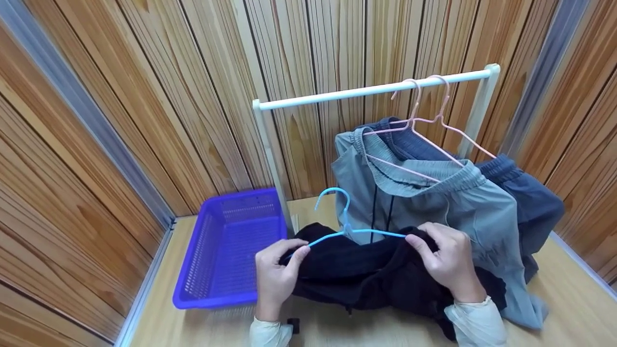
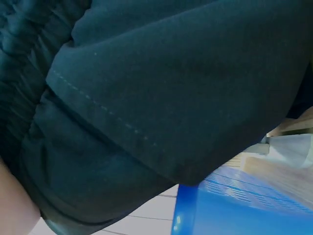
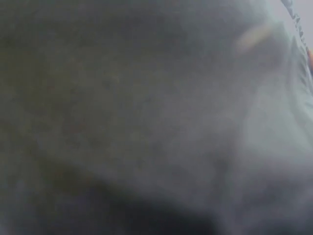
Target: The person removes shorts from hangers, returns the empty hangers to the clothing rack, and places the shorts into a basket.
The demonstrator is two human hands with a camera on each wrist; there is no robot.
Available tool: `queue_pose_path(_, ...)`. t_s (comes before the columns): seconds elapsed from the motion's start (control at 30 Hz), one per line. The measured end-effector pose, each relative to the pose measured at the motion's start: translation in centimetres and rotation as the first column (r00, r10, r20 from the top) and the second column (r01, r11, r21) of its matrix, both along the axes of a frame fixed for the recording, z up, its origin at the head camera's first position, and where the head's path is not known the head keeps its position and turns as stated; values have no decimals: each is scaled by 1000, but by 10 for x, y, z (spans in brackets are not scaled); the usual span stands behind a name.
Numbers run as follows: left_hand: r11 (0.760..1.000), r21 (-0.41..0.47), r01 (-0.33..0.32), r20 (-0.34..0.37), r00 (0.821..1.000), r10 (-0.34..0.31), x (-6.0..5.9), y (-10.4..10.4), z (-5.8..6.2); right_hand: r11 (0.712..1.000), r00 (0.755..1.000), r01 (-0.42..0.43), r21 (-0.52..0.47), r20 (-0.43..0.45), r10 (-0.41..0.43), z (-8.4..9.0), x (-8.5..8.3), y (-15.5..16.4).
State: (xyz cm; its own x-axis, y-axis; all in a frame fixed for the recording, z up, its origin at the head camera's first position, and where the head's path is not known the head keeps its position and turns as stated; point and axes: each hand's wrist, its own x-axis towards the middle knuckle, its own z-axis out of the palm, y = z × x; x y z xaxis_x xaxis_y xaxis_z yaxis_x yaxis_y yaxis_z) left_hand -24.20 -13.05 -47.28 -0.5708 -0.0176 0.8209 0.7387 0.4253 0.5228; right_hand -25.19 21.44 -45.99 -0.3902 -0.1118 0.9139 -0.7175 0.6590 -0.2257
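Black pants [image 1: 347, 262] with an elastic waistband hang between the two hands, in front of the rack. A light blue hanger [image 1: 346, 227] sits in the waist opening, its hook upright. At the left end of the hanger, my left hand [image 1: 275, 272] pinches the waistband and hanger arm between thumb and fingers. My right hand [image 1: 448, 255] grips the waistband at the hanger's other end, thumb on top. Gathered elastic and a stitched pocket edge of the pants [image 2: 161, 93] fill most of the left wrist view. Blurred cloth covers nearly all of the right wrist view.
Behind the hands stands a white rack [image 1: 332, 96]. Grey pants [image 1: 434, 212] and dark blue pants [image 1: 530, 193] hang at its right side on pink hangers [image 1: 415, 103]. A purple basket [image 1: 190, 270] rests on the wooden table [image 1: 156, 289] at left, with wood-panelled walls around.
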Motion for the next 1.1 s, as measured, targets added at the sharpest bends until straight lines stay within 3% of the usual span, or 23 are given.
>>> queue_pose_path(0.3, 1000, 12, 24, -3, 1000, -23, -1, -1, 2, 999, 999, 31, -27, 25, -30, 1, -1, 0)
queue_pose_path(0.57, 1000, -19, -2, 8, 1000, 2, 0, -3, -1, 994, 998, 26, -102, 56, -20, 0, 1, 2)
queue_pose_path(1.1, 1000, 1, 1, 90, 996, -1, 2, -8, -8, 987, 996, 51, -155, 84, -38, -2, 3, 7)
